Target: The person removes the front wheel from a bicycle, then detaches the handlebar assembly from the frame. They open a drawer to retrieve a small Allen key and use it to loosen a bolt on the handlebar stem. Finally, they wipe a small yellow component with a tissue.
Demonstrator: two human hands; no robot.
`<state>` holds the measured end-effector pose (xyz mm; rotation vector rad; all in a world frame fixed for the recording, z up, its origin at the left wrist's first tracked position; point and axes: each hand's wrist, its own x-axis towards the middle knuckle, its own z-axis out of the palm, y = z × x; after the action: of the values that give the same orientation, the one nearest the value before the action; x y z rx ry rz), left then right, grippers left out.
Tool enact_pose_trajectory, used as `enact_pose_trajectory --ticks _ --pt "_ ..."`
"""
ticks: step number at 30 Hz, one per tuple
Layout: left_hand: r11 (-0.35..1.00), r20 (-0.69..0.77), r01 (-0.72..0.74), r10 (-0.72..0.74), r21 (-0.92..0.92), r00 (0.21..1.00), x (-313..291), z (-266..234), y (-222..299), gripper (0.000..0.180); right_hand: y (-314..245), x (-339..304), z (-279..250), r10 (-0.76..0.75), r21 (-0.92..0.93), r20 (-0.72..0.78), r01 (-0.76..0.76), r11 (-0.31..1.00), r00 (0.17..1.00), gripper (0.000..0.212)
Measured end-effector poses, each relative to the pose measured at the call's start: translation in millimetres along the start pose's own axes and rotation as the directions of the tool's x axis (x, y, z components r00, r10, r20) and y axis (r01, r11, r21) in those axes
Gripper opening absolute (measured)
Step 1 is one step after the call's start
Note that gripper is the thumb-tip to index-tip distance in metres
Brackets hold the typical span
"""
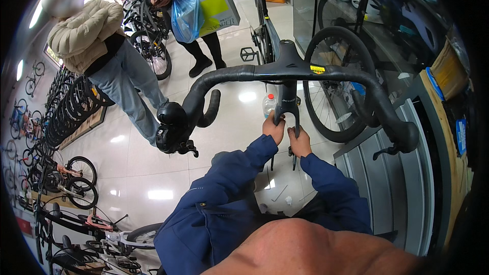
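Observation:
A black drop handlebar (pixel 239 74) spans the view in front of me, its dark brake hoods curving toward me on both sides. Below its middle, the black bicycle fork (pixel 289 103) points toward me with no wheel between its legs. My left hand (pixel 273 128) is closed around the left fork leg. At the end of the right leg, my right hand (pixel 300 142) is closed, with its thumb along the leg. The undersides of both hands are hidden. The bike frame (pixel 271 33) stretches away behind the handlebar.
A loose wheel (pixel 368 56) leans by a glass case at right, near grey metal drawers (pixel 367 173). A red-capped bottle (pixel 269 106) and a hex key (pixel 279 192) are on the floor. Two people stand ahead, one with a shopping bag (pixel 219 11). Bicycles (pixel 81 181) line the left.

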<state>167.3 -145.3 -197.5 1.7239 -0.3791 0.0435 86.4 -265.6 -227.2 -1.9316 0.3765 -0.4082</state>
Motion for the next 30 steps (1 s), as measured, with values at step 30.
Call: enact_pose_trajectory --ticks 30 --pt "0.999 -0.005 -0.024 0.024 0.027 1.000 1.1 3.6 -6.9 0.018 -0.4 -2.7 0.6 0.041 0.000 0.008 -0.041 0.999 0.999 0.028"
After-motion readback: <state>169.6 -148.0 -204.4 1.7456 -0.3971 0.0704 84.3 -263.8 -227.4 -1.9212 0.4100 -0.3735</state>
